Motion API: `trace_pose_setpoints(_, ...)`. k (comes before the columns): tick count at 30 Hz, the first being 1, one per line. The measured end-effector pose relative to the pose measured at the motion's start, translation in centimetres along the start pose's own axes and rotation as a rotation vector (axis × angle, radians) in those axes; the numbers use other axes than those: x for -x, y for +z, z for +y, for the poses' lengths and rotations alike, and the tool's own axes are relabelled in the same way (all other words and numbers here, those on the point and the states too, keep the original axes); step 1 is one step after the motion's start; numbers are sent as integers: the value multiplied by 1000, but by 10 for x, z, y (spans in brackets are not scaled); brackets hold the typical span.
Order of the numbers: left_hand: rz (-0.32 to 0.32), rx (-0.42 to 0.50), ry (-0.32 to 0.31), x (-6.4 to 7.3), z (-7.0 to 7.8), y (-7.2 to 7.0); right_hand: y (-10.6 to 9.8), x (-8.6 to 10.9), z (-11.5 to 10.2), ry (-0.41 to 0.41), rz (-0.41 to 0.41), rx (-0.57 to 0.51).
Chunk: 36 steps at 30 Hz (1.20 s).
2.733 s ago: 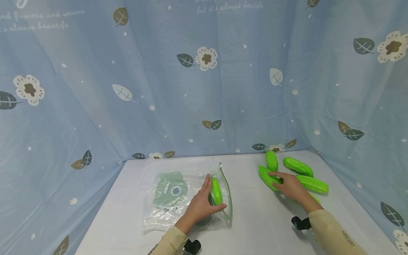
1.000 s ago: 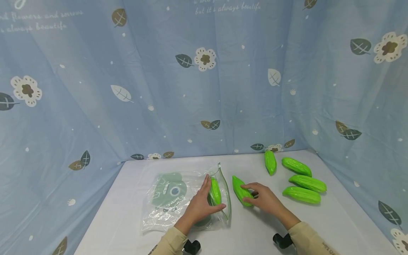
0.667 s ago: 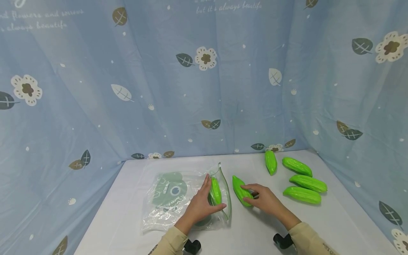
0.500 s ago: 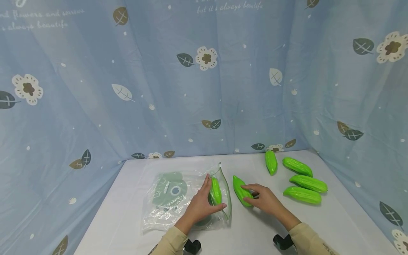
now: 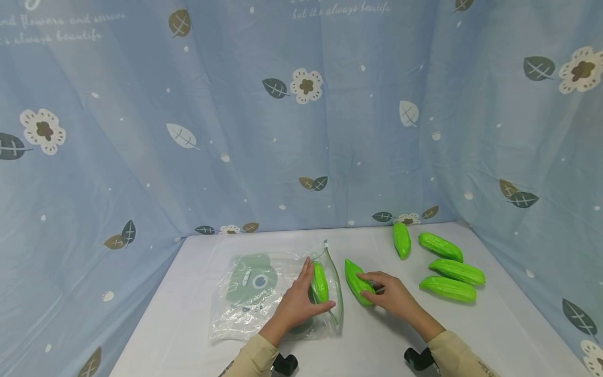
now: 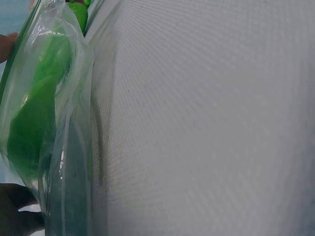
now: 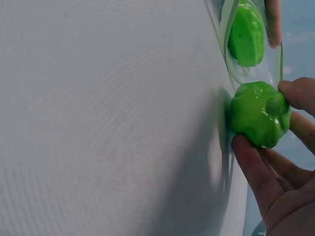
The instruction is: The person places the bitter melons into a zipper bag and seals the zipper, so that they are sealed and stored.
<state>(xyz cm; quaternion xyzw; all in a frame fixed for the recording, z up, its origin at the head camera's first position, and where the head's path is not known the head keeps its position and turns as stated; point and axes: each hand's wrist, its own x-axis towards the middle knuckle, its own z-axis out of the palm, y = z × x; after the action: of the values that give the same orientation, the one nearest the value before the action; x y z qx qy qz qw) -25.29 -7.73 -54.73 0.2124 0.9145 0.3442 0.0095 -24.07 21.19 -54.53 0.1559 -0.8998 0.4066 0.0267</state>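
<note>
A clear zip bag [image 5: 226, 322] with a green print lies on the left of the table, its green-edged mouth facing right. Inside, near that mouth, is a bright green toy bitter melon [image 5: 320, 283]. My left hand [image 5: 294, 303] rests on the bag with fingers and thumb spread wide on either side of this melon. In the left wrist view, the bag's plastic [image 6: 74, 132] stands raised over the melon. Just right of the mouth, my right hand [image 5: 393, 294] pinches a second bitter melon [image 7: 258, 113] between thumb and fingers, low at the table.
Several more bitter melons lie at the back right: one upright in view [image 5: 402, 241], others slanting [image 5: 440, 246], with the nearest melon [image 5: 447, 289] in front. A blue floral curtain [image 5: 301, 131] hangs behind the white table [image 5: 160, 314] and along both sides.
My right hand has brought a bitter melon left from the group to beside the bag's mouth. Over the last second both hands stay nearly still. My left hand keeps its place on the bag.
</note>
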Motion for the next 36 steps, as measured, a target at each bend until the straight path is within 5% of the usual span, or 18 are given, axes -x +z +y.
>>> trace_pose_setpoints(36,-14,-9,-8,0,-2,1,23,-16,-14,-123,-51,-107)
